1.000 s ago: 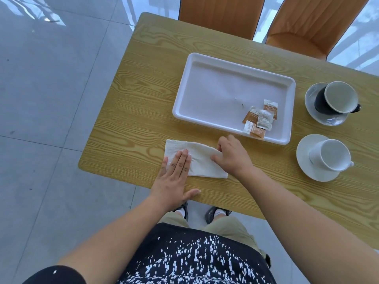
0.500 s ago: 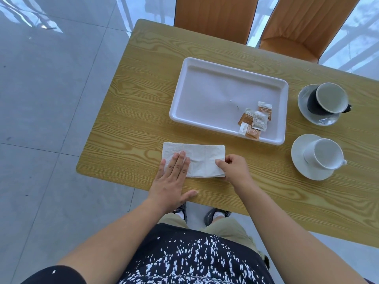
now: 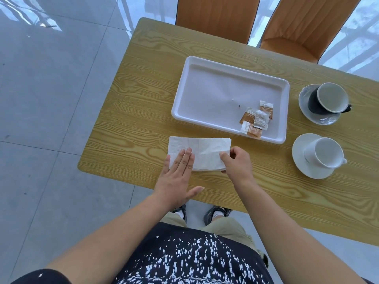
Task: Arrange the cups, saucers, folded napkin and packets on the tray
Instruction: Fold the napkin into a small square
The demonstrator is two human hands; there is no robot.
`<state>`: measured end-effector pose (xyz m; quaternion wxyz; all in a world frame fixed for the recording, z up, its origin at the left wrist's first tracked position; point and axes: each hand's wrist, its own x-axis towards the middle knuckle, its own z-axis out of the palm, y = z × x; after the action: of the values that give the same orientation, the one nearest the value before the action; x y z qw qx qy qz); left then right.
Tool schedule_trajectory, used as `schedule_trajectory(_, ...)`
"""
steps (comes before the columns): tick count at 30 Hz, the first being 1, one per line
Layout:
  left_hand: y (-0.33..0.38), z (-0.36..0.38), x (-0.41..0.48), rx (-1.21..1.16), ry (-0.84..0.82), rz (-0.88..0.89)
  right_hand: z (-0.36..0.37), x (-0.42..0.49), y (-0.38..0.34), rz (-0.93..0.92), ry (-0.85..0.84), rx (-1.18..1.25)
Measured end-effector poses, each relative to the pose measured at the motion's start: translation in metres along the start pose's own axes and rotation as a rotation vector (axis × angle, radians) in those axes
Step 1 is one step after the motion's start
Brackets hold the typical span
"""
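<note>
A white napkin (image 3: 205, 149) lies folded into a long strip on the wooden table, just in front of the white tray (image 3: 207, 66). My left hand (image 3: 177, 173) presses flat on its left end. My right hand (image 3: 235, 162) pinches its right end. Several brown and white packets (image 3: 256, 119) lie in the tray's near right corner. Right of the tray, a black cup (image 3: 328, 99) stands on a grey saucer (image 3: 320, 117), and a white cup (image 3: 322, 152) on a white saucer (image 3: 301, 167).
The table's (image 3: 143, 89) left and near edges are close to the napkin. Two orange chairs (image 3: 217, 15) stand at the far side. Grey tiled floor lies to the left.
My right hand moved from the napkin's top right to its right end and now pinches it. The napkin lies flatter and straighter. My left hand stayed pressed on the left end.
</note>
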<state>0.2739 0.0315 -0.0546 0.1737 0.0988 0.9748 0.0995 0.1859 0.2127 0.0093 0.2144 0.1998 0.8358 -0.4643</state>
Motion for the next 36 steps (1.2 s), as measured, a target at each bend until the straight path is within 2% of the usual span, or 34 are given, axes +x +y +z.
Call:
schedule_trajectory(6,-0.001,0.012,-0.005,-0.024,-0.001,-0.003,0.002,-0.004,-0.006,-0.013,0.009,0.019)
schedule_trajectory(19,0.0,0.012,-0.006,-0.016,0.003,-0.009,0.05,-0.011,-0.034,-0.196,-0.085,-0.084)
schedule_trajectory(26,0.002,0.008,-0.006,-0.011,0.014,-0.013,0.084,-0.008,-0.036,-0.163,-0.139,-0.104)
schedule_trajectory(31,0.002,0.01,-0.007,-0.02,0.034,-0.004,0.075,-0.005,-0.029,-0.162,-0.156,-0.043)
schedule_trajectory(36,0.002,0.012,-0.005,0.006,-0.002,-0.028,0.046,0.011,0.002,-0.437,0.027,-0.29)
